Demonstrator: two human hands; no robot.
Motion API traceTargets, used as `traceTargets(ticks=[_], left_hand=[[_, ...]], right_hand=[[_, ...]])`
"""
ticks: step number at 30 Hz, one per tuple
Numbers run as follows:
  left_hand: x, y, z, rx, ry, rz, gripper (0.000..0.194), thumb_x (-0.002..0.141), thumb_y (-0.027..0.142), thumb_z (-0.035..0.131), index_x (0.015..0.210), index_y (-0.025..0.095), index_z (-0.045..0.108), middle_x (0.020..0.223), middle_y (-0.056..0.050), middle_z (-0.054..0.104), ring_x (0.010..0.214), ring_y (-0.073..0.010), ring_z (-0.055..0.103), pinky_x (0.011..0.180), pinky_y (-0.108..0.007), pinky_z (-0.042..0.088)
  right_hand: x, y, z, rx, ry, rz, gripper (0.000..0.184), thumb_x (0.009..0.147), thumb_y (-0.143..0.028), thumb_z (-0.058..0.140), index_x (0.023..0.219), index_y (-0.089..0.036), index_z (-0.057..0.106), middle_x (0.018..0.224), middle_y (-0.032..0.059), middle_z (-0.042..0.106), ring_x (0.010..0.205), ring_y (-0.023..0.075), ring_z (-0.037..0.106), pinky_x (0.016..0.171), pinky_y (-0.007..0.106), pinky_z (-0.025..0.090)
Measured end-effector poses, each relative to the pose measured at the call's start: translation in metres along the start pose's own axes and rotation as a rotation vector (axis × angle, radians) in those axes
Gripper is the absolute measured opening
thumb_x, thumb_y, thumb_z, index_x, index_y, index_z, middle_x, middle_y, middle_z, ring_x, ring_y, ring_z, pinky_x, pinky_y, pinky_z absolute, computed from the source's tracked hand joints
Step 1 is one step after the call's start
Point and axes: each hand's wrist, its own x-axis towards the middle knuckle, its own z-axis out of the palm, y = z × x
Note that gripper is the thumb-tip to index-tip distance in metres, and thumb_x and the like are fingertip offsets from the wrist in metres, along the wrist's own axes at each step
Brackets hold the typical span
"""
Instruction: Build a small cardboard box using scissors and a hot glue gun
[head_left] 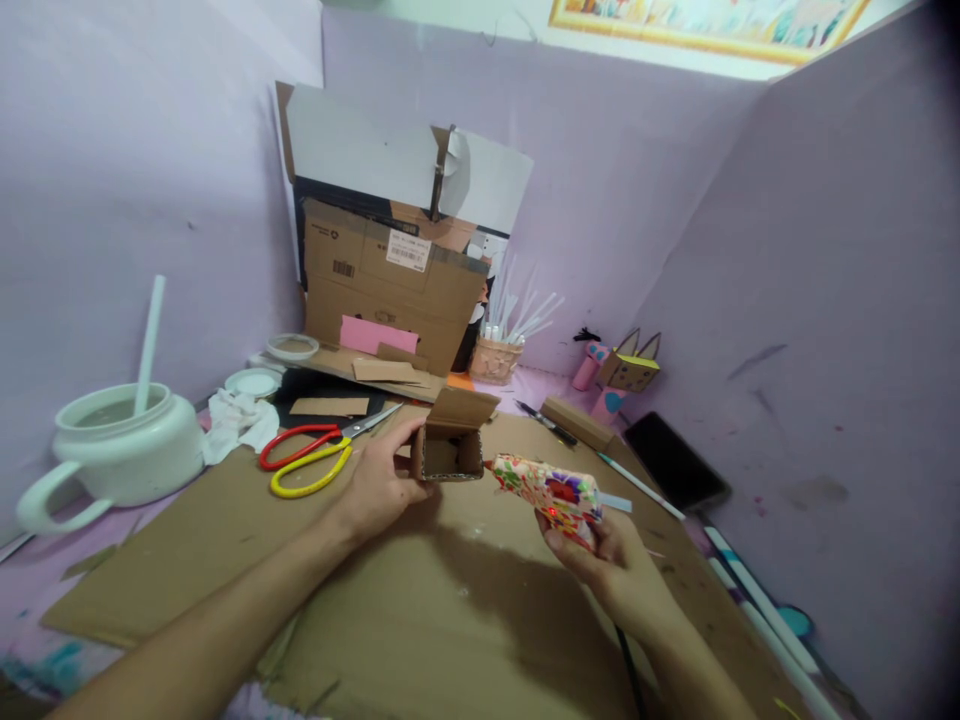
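My left hand (379, 482) grips a small open cardboard box (450, 440) by its left side and holds it just above a big cardboard sheet (420, 600); the box's flap stands up. My right hand (600, 555) is closed round a flower-patterned glue gun (547, 490). The gun's nozzle points left at the box's right edge, almost touching it. A white glue stick pokes out of the back of the gun.
Red and yellow scissors (319, 455) lie left of the box. A white pot (120, 445) with a stick stands at far left beside a rag. Behind are stacked cardboard boxes (390, 280), a cup of white sticks (499, 355), a cardboard figure (626, 375) and a dark phone (675, 460).
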Motion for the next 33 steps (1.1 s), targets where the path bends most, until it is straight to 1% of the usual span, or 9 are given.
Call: traceTargets(ticks=[5,9,12,16,21,28,33], left_hand=[[0.0003,-0.0021,-0.0017,0.017,0.016,0.002,0.069,0.055,0.011,0.066,0.123,0.018,0.051,0.111,-0.005,0.064,0.091,-0.0236,0.063,0.079,-0.034,0.053],[0.0004,-0.0024,-0.0029,0.012,0.017,-0.002,0.069,0.054,0.009,0.065,0.122,0.018,0.052,0.112,-0.006,0.064,0.091,-0.0235,0.063,0.08,-0.034,0.053],[0.0009,-0.0035,-0.003,0.004,0.02,-0.001,0.068,0.055,0.01,0.066,0.121,0.017,0.052,0.113,-0.006,0.064,0.093,-0.0241,0.063,0.081,-0.034,0.053],[0.0016,-0.005,-0.0028,0.008,0.022,-0.009,0.068,0.057,0.01,0.066,0.123,0.019,0.051,0.116,-0.006,0.063,0.099,-0.0256,0.062,0.082,-0.036,0.052],[0.0022,-0.0062,-0.0035,0.005,0.019,0.018,0.068,0.056,0.008,0.065,0.122,0.02,0.052,0.117,-0.006,0.062,0.103,-0.026,0.06,0.084,-0.035,0.051],[0.0025,-0.0096,-0.0043,-0.011,0.011,0.05,0.068,0.058,0.009,0.065,0.123,0.02,0.05,0.118,-0.006,0.061,0.105,-0.0257,0.059,0.084,-0.036,0.052],[0.0022,-0.0083,-0.0045,0.002,0.013,0.063,0.066,0.058,0.008,0.064,0.122,0.02,0.051,0.118,-0.006,0.061,0.105,-0.0254,0.058,0.083,-0.035,0.051]], right_hand=[[0.0008,0.0004,0.0005,0.007,-0.003,0.003,0.017,0.056,-0.026,0.071,0.059,-0.018,0.056,0.056,-0.0035,0.043,0.058,0.0135,0.039,0.053,0.024,0.032],[0.0002,-0.0007,0.0007,0.023,0.012,0.012,0.018,0.054,-0.025,0.071,0.058,-0.018,0.055,0.056,-0.0036,0.043,0.057,0.0131,0.038,0.053,0.024,0.033],[-0.0007,-0.0018,0.0006,0.021,0.008,0.018,0.018,0.054,-0.026,0.07,0.057,-0.019,0.053,0.055,-0.0034,0.043,0.057,0.0137,0.039,0.053,0.025,0.033],[-0.0011,-0.0044,0.0013,0.008,0.013,0.016,0.019,0.054,-0.026,0.07,0.057,-0.019,0.053,0.055,-0.003,0.043,0.059,0.0148,0.041,0.053,0.025,0.034],[-0.0001,-0.0052,0.0011,-0.02,0.014,0.0,0.018,0.054,-0.027,0.069,0.06,-0.018,0.055,0.057,-0.0019,0.047,0.059,0.0147,0.041,0.053,0.025,0.034],[-0.0005,-0.0059,0.001,-0.037,0.001,-0.007,0.019,0.055,-0.026,0.069,0.055,-0.018,0.052,0.054,-0.0034,0.042,0.056,0.0133,0.039,0.051,0.024,0.032],[-0.0018,-0.009,0.0027,-0.032,0.004,0.002,0.019,0.054,-0.027,0.07,0.056,-0.018,0.053,0.055,-0.0025,0.046,0.055,0.0131,0.038,0.05,0.025,0.032]])
